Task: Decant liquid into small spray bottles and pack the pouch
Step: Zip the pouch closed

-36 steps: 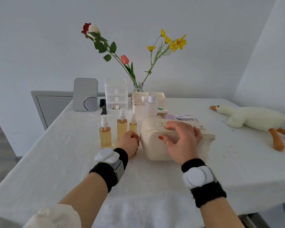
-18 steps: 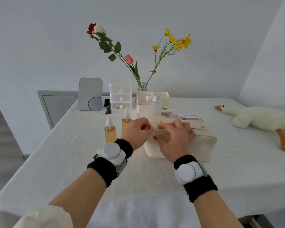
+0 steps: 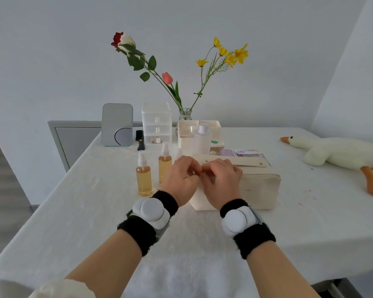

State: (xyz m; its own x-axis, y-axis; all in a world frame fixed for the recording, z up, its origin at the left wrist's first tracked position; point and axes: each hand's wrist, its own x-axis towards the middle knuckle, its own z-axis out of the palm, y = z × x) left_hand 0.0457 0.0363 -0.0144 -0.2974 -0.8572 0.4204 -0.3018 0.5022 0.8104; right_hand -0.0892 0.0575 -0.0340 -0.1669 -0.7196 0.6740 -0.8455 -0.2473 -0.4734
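The pouch [image 3: 258, 188] sits on the surface [image 3: 91, 203] beside the filled spray bottles [image 3: 144, 179]. The left hand [image 3: 181, 179] and right hand [image 3: 221, 181] each have a pinching grip on its zip end (pull hidden). Ideally one hand anchors the fabric while the other draws straight along.

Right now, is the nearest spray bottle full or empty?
Nearly full. The spray bottle stands upright left of the pouch, with amber liquid reaching about its shoulder and its spray top on.
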